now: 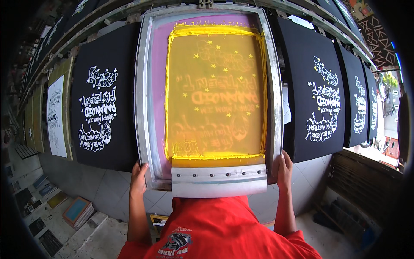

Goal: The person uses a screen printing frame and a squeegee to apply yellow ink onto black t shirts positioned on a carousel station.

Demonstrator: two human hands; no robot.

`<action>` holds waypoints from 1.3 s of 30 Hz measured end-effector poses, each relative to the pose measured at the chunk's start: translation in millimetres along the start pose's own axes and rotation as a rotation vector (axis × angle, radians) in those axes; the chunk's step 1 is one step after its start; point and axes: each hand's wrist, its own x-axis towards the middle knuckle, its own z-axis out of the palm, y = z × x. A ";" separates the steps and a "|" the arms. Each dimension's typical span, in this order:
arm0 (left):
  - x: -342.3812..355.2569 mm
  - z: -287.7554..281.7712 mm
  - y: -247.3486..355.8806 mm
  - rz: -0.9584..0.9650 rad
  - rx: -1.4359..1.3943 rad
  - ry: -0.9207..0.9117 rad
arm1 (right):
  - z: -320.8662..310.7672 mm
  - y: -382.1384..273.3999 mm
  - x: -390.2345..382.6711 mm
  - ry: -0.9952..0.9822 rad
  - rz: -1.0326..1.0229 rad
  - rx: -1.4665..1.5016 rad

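Hands grip the screen frame at its near corners: my left hand curls round the left rail, my right hand round the right one. Frame lies flat on the table, over a shirt, I think. Squeegee rests at its near end, below yellow ink. Printed black shirts lie on both sides.

Squeegee on screen frame (shirts left and right)
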 end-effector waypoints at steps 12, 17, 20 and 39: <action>-1.1 4.5 -0.8 0.012 -0.013 0.050 | 0.9 -2.3 0.1 -0.026 0.011 0.015; 1.0 1.7 -4.7 0.016 -0.010 0.056 | 9.3 -15.0 -1.2 -0.019 0.031 0.016; 0.3 2.3 -4.2 0.015 -0.019 0.053 | 8.9 -5.8 1.6 0.024 0.005 -0.013; -29.2 22.0 29.8 0.417 0.565 0.154 | 5.5 -29.8 -19.6 0.091 -0.468 -0.551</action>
